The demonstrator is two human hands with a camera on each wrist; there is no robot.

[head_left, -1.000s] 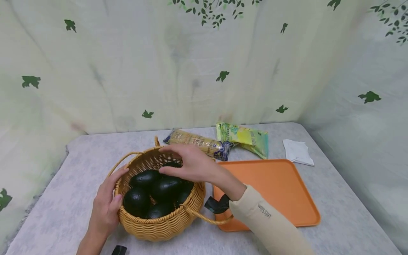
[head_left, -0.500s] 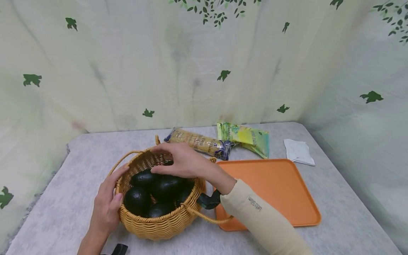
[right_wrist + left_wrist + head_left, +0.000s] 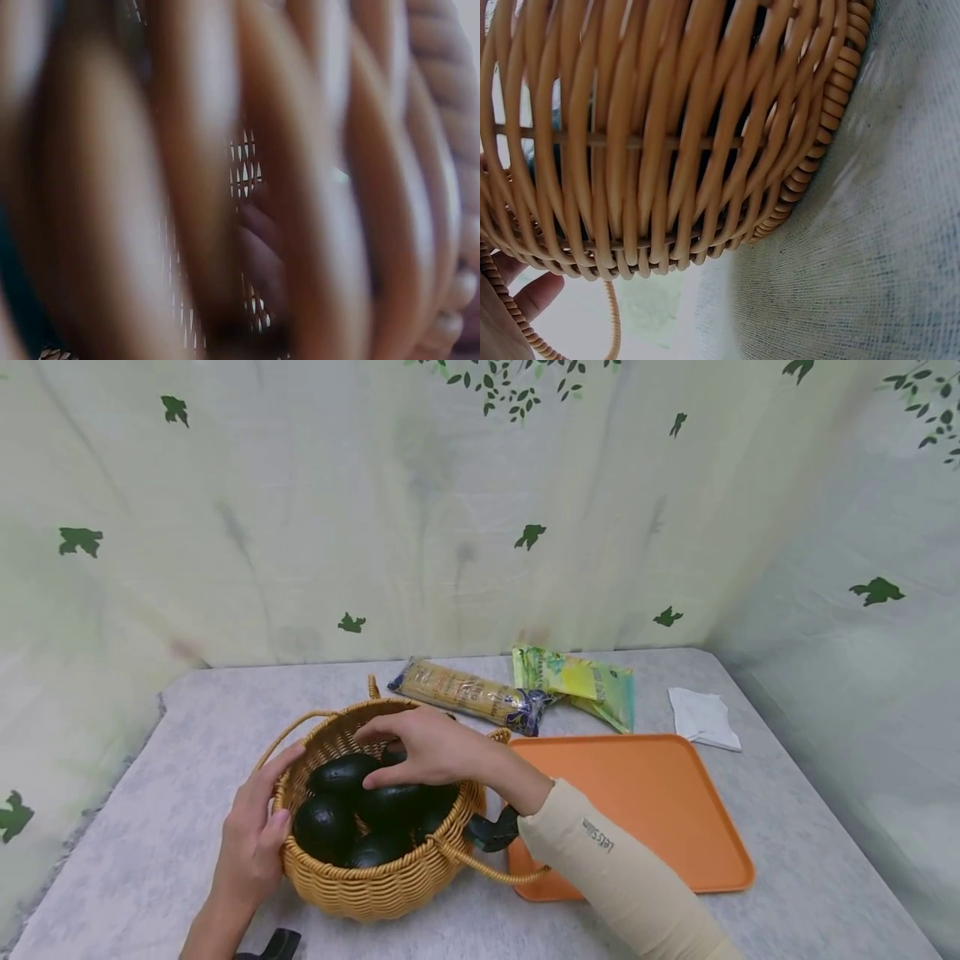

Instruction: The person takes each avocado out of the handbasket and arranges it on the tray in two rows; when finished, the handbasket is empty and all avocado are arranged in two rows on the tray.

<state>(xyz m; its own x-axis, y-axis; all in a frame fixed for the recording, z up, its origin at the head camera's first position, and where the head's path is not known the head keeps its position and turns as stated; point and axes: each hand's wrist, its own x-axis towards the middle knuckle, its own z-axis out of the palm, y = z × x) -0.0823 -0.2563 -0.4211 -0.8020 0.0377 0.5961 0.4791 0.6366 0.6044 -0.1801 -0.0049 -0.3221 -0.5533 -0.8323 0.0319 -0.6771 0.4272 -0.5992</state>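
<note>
Right hand [image 3: 431, 750] reaches down into the basket [image 3: 375, 885], fingers curled over the top of one avocado [image 3: 393, 800] in the pile; thumb at its near side. Whether the grip is closed all the way round cannot be told from the head view, and the right wrist view is only blurred wicker. Left hand [image 3: 255, 839] cups the basket's outer wall on the left, fingers wrapped against the weave, thumb up at the rim. The left wrist view shows the wicker wall close up, with cloth-covered table [image 3: 150, 860] beneath.

Other avocados [image 3: 324, 827] lie packed around the gripped one, touching it.

Risks, as judged:
- Smooth, rounded fruit; a shallow fingertip hold could slip on lifting, dropping it back onto the pile.
- Neighbours rest against it; pulling one out may shift or roll the rest.
- Basket is light with a round belly; it could tip if the left hand eases off.
- Loose handle [image 3: 487, 868] lies just beside the right sleeve [image 3: 622, 885] and could catch.

Orange tray [image 3: 660, 810] sits right of the basket; snack packets [image 3: 525, 693] and a white cloth [image 3: 701, 717] behind it.
</note>
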